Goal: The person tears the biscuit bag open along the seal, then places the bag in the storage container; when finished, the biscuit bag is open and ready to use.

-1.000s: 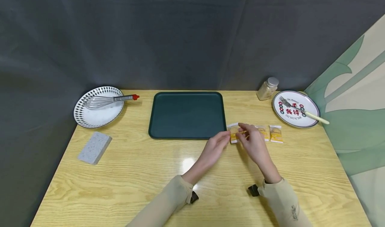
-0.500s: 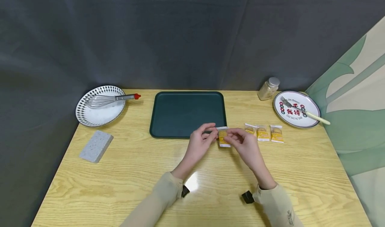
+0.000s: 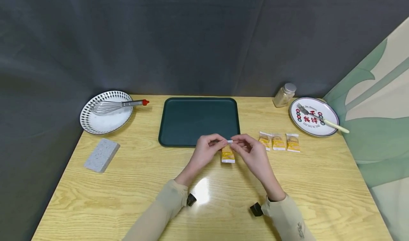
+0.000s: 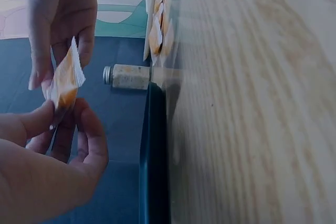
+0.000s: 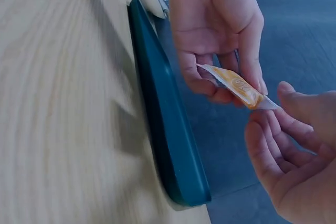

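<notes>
A small yellow-and-white snack packet (image 3: 228, 156) is held up between both hands, just in front of the tray's near edge. My left hand (image 3: 203, 151) pinches it near its top end; the thumb lies on the wrapper (image 5: 239, 86) in the right wrist view. From the other side my right hand (image 3: 254, 155) pinches the same white end, thumb and fingers about its corner. In the left wrist view the packet (image 4: 66, 85) stands tilted above the table. Three similar packets (image 3: 278, 142) lie in a row to the right.
A dark green tray (image 3: 198, 122) lies at the back middle. On the left are a patterned plate (image 3: 99, 125) bearing a whisk (image 3: 108, 107) and a grey speckled block (image 3: 102, 155). A lidded jar (image 3: 283, 95) and a plate (image 3: 306, 125) with a fork (image 3: 332, 124) stand back right.
The packet has come off the table beside the tray and moved left and nearer with my right hand. My left hand has moved left too and now grips its top end.
</notes>
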Available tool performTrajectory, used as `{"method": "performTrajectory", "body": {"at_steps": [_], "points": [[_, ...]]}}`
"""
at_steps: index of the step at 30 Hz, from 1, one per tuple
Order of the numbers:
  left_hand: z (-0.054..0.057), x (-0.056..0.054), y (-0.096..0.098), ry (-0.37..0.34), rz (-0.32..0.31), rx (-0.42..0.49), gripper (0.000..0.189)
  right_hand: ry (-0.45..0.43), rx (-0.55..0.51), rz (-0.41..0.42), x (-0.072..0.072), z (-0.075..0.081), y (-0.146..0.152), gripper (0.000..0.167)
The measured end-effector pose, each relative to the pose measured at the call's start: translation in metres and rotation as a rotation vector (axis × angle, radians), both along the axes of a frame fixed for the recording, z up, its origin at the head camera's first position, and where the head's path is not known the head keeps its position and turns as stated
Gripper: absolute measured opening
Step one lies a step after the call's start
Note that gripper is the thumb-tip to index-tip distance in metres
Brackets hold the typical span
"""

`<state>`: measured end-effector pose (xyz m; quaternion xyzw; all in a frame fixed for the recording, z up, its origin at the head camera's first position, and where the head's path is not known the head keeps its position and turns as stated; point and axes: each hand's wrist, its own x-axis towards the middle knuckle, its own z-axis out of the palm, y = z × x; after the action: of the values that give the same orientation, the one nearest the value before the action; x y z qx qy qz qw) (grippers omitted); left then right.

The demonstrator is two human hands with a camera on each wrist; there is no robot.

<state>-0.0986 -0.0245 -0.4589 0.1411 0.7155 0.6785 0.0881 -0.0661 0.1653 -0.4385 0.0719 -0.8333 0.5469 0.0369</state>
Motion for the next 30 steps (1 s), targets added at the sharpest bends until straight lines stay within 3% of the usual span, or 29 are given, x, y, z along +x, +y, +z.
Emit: {"method": "performTrajectory", "body": {"at_steps": [5, 13, 16, 25, 30], "points": [[0.000, -0.001, -0.002, -0.003, -0.025, 0.034, 0.013, -0.018, -0.025, -0.008, -0.006, 0.001, -0.002, 0.009], [-0.005, -0.001, -0.002, -0.187, -0.008, 0.226, 0.020, -0.086, -0.163, 0.017, -0.009, 0.003, -0.001, 0.010], [-0.002, -0.003, -0.002, -0.187, -0.025, 0.202, 0.019, -0.091, -0.135, 0.036, -0.009, 0.004, 0.000, 0.008], [0.003, -0.006, -0.006, -0.103, -0.098, 0.078, 0.015, -0.017, -0.034, 0.047, -0.011, 0.003, -0.004, 0.002], [0.003, -0.005, -0.006, -0.135, -0.101, 0.096, 0.014, 0.085, 0.029, 0.006, -0.009, -0.002, -0.015, 0.013]]}}
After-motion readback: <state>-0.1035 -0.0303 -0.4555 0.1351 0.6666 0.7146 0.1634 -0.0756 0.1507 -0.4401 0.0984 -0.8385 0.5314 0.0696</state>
